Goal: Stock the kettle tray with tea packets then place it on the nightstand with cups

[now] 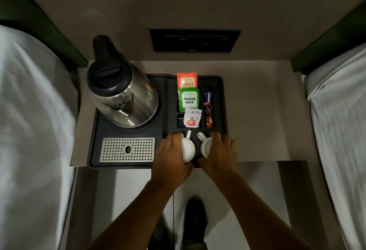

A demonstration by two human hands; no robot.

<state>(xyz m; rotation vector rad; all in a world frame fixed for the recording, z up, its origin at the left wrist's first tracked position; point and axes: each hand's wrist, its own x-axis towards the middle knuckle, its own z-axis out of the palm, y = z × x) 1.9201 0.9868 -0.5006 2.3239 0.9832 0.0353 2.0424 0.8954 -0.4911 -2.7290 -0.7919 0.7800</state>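
A black kettle tray lies on the beige nightstand. A steel kettle stands at its back left. An orange tea packet, a green tea packet and a white sachet with a red apple fill the middle slots. Coffee sticks lie in the right slot. Two white cups sit upside down at the tray's front right. My left hand grips the left cup. My right hand grips the right cup.
A perforated metal drip grate occupies the tray's front left. Beds with white sheets flank the nightstand, one at the left and one at the right. A dark switch panel is on the wall behind. My shoe shows below.
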